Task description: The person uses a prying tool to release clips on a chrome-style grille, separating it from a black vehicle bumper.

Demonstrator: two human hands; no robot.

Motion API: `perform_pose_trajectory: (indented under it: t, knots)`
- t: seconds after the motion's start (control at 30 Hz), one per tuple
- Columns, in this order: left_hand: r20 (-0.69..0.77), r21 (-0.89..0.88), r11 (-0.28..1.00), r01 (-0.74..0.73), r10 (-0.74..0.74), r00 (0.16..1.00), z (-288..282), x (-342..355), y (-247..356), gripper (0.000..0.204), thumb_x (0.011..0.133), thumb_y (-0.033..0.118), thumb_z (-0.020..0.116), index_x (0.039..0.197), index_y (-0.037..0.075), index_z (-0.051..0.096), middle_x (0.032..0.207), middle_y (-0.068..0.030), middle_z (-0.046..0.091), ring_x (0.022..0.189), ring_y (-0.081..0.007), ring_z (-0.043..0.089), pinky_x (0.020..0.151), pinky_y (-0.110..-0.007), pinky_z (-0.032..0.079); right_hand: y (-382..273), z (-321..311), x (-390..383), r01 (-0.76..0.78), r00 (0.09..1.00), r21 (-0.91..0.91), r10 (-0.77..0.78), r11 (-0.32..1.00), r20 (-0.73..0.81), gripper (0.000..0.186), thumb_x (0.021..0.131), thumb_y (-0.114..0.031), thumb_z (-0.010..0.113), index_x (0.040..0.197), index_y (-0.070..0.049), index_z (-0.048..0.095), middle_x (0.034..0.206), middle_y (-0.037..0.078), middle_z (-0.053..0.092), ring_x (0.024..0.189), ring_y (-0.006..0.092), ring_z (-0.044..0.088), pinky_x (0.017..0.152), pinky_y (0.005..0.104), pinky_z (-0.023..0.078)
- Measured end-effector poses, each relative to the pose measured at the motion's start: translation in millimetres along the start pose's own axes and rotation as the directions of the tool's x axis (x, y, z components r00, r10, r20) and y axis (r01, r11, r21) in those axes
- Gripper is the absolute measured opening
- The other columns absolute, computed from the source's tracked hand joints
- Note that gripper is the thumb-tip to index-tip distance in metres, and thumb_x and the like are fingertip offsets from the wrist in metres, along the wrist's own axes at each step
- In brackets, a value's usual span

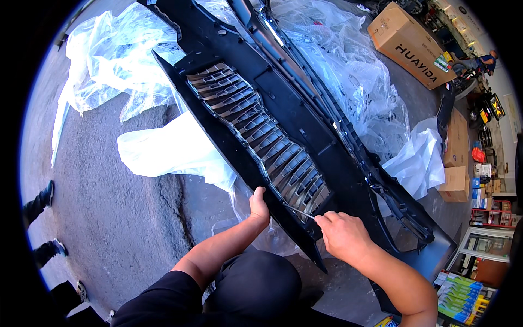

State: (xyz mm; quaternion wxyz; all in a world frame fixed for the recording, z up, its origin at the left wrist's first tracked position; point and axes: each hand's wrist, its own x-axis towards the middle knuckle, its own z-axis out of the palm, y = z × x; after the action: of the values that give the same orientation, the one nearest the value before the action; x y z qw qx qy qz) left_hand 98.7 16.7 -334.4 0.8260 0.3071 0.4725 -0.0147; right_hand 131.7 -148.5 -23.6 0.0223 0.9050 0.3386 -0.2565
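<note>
The black bumper (279, 90) lies around the grille (260, 135) — the left hand (260, 209) clasps the bumper's edge, left of the grille; the right hand (343, 234) pinches a thin metal tool (304, 214) at the grille's near end.

Bright, cool light | crumpled clear plastic sheeting (122, 57) glaring white | long black plastic bumper (297, 126) dark | rim bent, corners black
</note>
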Motion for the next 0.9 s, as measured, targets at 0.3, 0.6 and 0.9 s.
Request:
perform_pose_trajectory:
  t: [0.3,0.6,0.9]
  knots:
    - [-0.004,0.038,0.999,-0.025,0.025,1.000,-4,5,-5,0.050,0.091,0.040,0.057,0.100,-0.008,0.066,0.095,-0.0138,0.066,0.094,-0.0248,0.056,0.092,-0.039,0.044,3,-3,-3,-0.007,1.000,0.008,0.007,1.000,-0.019,0.017,0.088,-0.010,0.063,0.104,-0.006,0.061,0.097,0.013,0.067,0.092,0.0319,0.070,0.075,0.0449,0.058]
    - [-0.035,0.036,0.999,-0.007,0.009,0.999,-4,5,-5,0.053,0.090,0.041,0.057,0.104,-0.010,0.066,0.101,-0.0156,0.066,0.099,-0.0256,0.055,0.095,-0.040,0.042,3,0,-2,-0.002,1.000,0.002,0.002,1.000,-0.008,0.016,0.089,-0.009,0.063,0.104,-0.005,0.062,0.095,0.012,0.067,0.091,0.0320,0.069,0.076,0.0452,0.058]
    - [-0.031,0.003,1.000,0.008,-0.007,1.000,-2,2,0,0.053,0.091,0.041,0.056,0.105,-0.010,0.066,0.103,-0.0172,0.067,0.099,-0.0268,0.058,0.095,-0.040,0.044,-30,-41,35,-0.108,0.988,0.039,0.102,0.993,0.115,0.037,0.079,-0.005,0.072,0.109,0.004,0.053,0.117,0.022,0.052,0.100,0.0387,0.066,0.087,0.0435,0.058]
